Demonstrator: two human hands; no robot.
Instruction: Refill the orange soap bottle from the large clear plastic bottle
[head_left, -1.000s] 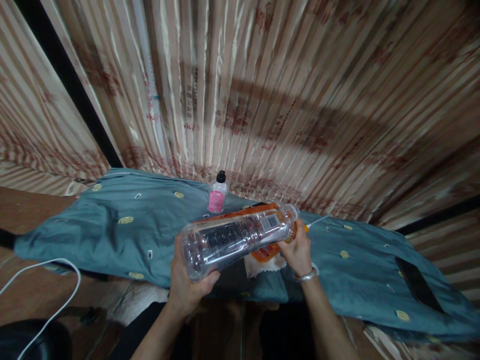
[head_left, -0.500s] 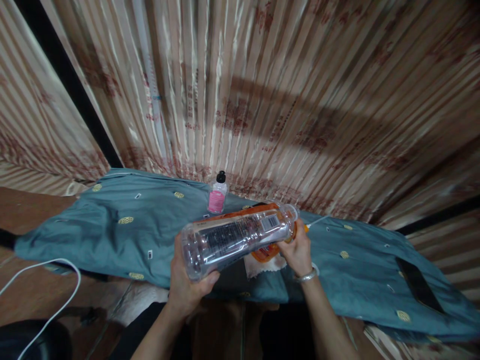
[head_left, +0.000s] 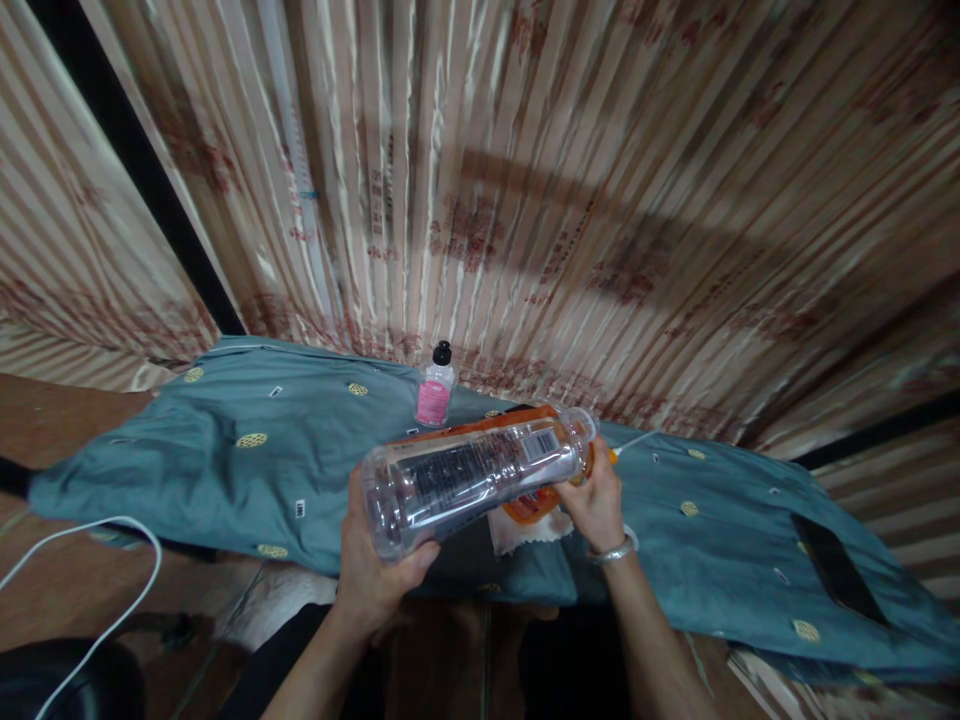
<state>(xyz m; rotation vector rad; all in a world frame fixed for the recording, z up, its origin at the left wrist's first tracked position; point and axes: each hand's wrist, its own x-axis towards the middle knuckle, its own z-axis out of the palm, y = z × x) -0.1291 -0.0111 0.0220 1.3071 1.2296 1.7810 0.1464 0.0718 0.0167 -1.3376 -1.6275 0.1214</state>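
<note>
A large clear plastic bottle (head_left: pixel 476 475) with an orange and dark printed label lies tilted between my hands, its neck up to the right. My left hand (head_left: pixel 379 565) is closed round the base end, thumb along the near side. At the neck end, my right hand (head_left: pixel 596 500) grips the bottle; a bracelet circles that wrist. Partly hidden beneath the bottle are an orange item (head_left: pixel 534 507), whose kind I cannot make out, and a white cloth (head_left: pixel 517 535). Beyond the bottle stands a small upright bottle (head_left: pixel 433 400) with a pink label and black cap.
A green patterned cloth (head_left: pixel 285 480) covers the long surface. A dark phone (head_left: pixel 838 572) lies on it at the right. Behind hangs a pleated curtain (head_left: pixel 480 230). A white cable (head_left: pixel 127 620) loops at the lower left.
</note>
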